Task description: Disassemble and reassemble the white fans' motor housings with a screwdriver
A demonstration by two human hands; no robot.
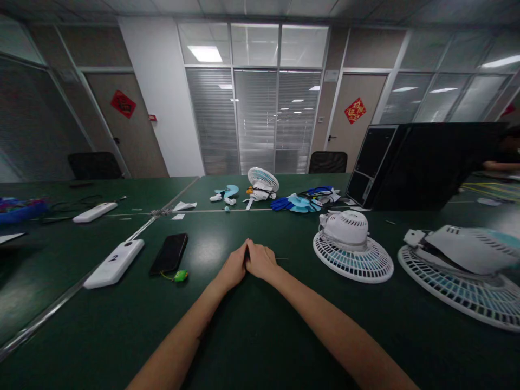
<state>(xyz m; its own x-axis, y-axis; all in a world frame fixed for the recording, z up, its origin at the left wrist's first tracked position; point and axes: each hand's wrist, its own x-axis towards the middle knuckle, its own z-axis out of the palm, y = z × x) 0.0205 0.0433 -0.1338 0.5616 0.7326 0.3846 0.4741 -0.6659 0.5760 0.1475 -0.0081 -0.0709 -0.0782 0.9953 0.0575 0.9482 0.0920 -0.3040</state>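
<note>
A pause is seemingly being taken; left hand (231,267) and right hand (261,262) are being pressed together, finger opening untellable, nothing visibly held; rightward, a white fan (346,234) is being table-borne; parting is presumably being required.

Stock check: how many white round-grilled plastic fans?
3: far fan at centre, near fan right of centre, cut-off fan at the right edge. The black boxy case could hide more.
</note>
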